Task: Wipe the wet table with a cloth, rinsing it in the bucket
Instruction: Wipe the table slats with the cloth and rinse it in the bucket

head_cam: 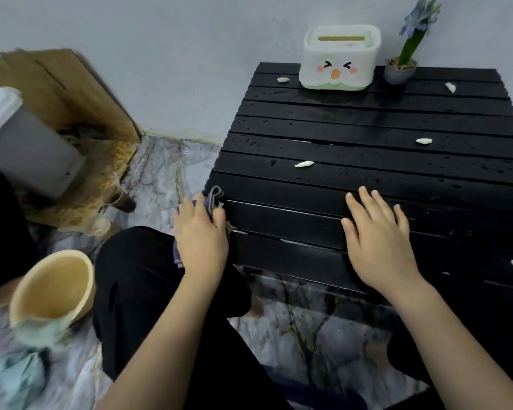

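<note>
Cloth [214,198] — gripped in the left hand [200,232] at the near-left corner of the table [367,128], slats running crosswise. Right hand [379,232] is laid flat, fingers spread, on the near slats. Bucket [54,291] is set left of the table — nearer the left hand.

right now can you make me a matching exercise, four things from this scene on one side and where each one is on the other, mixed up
Things:
1. cloth
2. bucket
3. tissue box
4. right hand

Places:
A. at the far edge of the table, next to the potted plant
B. flat on the near slats of the table
C. on the floor to the left of the person's knee
D. gripped by the left hand at the table's left edge

Pairs: 1-D, 2-C, 3-A, 4-B
</note>
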`<state>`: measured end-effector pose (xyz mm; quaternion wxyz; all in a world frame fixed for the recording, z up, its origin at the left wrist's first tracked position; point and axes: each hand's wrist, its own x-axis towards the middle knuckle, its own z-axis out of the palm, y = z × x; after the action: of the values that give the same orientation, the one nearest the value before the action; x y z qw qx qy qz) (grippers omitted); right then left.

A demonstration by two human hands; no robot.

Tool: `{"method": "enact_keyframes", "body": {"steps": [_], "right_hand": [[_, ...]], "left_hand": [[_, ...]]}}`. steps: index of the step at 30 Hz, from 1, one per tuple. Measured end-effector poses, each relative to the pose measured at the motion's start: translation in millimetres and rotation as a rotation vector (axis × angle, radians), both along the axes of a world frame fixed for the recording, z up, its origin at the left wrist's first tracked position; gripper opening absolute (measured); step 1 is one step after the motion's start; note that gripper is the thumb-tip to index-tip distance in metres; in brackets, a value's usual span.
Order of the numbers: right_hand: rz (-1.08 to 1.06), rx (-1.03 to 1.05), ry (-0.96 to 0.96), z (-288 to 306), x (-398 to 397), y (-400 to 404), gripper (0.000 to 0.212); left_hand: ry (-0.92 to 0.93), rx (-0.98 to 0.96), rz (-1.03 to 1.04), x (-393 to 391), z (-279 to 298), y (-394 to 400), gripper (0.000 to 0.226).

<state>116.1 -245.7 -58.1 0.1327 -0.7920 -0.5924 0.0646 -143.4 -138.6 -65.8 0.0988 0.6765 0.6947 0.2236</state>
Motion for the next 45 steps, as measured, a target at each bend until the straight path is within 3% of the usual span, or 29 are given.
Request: {"method": "enact_keyframes", "body": {"steps": [4, 10, 12, 15, 17, 20, 22, 25, 28, 29, 36, 41, 45], "right_hand": [[-0.001, 0.02, 0.007, -0.3, -1.4, 1.0, 0.048], [-0.015, 0.029, 0.002, -2.5, -2.8, 1.2, 0.046], [-0.01, 0.024, -0.001, -1.3, -0.9, 0.4, 0.047], [-0.011, 0.018, 0.017, 1.6, 1.9, -0.3, 0.048], [-0.006, 0.018, 0.02, 2.6, 3.1, 1.3, 0.049], [-0.015, -0.015, 0.027, 5.1, 8.7, 5.0, 0.054], [-0.023, -0.051, 0.029, 6.9, 13.0, 9.6, 0.059], [-0.021, -0.092, 0.03, 8.1, 16.9, 16.6, 0.066], [-0.022, -0.109, 0.023, 7.4, 16.3, 20.4, 0.068], [-0.023, -0.108, 0.02, 6.7, 16.0, 20.6, 0.068], [-0.013, -0.097, -0.007, 1.1, 16.2, 20.7, 0.073], [-0.005, -0.109, -0.026, -0.3, 16.3, 19.7, 0.074], [0.003, -0.123, -0.028, 2.1, 16.9, 19.8, 0.073]], "left_hand": [[0.197, 0.022, -0.071, 7.5, -0.3, -0.9, 0.047], [0.039, -0.026, -0.277, 71.6, 9.0, -23.3, 0.062], [-0.107, -0.064, -0.352, 91.9, 16.3, -31.9, 0.054], [-0.524, -0.159, -0.386, 106.1, 36.9, -40.0, 0.02], [-0.776, -0.196, -0.283, 103.7, 46.9, -30.7, 0.031], [-0.83, -0.029, -0.136, 86.0, 62.9, -2.5, 0.037], [-0.772, 0.089, -0.136, 69.8, 71.3, 16.0, 0.033], [-0.46, 0.088, -0.235, 47.3, 55.4, 39.4, 0.016], [0.078, -0.141, -0.279, 35.0, 14.0, 55.8, 0.06], [0.162, -0.168, -0.268, 36.1, 7.7, 60.1, 0.068], [0.227, -0.081, -0.282, 62.5, -4.9, 97.1, 0.061], [0.219, -0.038, -0.409, 99.4, -5.3, 146.6, 0.053], [0.113, -0.029, -0.577, 147.8, 8.8, 137.9, 0.04]]}}
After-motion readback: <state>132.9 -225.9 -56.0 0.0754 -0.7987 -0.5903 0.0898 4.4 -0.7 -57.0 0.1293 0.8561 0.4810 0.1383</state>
